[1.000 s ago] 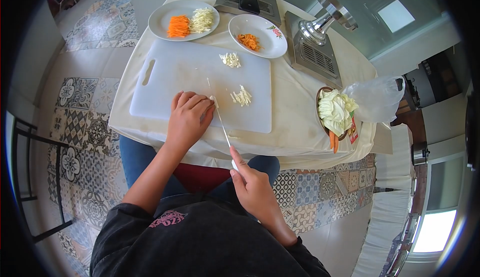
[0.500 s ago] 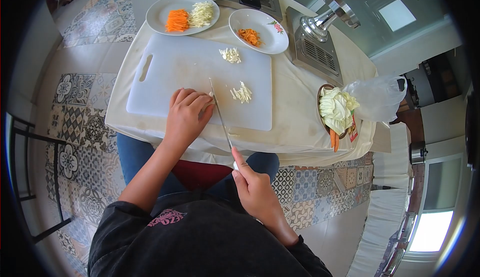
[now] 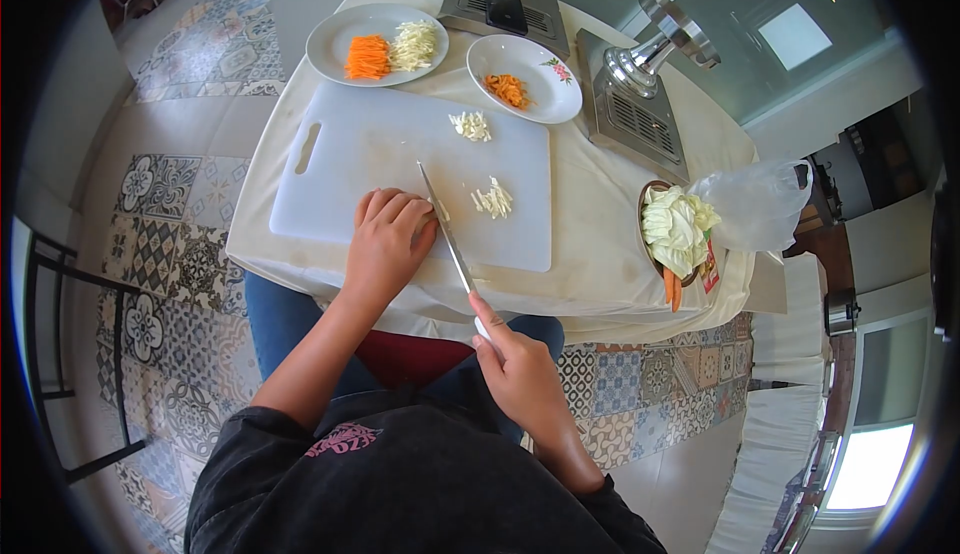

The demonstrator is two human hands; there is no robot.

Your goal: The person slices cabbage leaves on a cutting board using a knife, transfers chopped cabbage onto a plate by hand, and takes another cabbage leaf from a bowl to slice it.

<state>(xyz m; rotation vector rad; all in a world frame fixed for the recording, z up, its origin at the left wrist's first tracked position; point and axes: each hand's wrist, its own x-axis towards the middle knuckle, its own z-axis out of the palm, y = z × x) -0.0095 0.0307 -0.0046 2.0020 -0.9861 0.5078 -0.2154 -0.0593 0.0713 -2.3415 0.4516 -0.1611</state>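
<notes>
My left hand rests on the white cutting board with its fingers bent and close together. They press on a small pale vegetable piece, mostly hidden under the fingertips. Held by its white handle, the knife is in my right hand, the index finger stretched along the top. Its blade lies just right of my left fingertips, the tip pointing away from me. Right of the blade is a small heap of pale cut strips. A second heap of pale pieces sits farther back on the board.
Behind the board stand a grey plate with orange and pale green shreds, and a flowered white bowl holding orange scraps. Metal stands are at the back. Cabbage, carrots and a plastic bag sit at right.
The whole view has shifted slightly, so the table appears a little lower and farther right. The knife blade has tilted, showing more of its flat side. Both hands keep their holds.
</notes>
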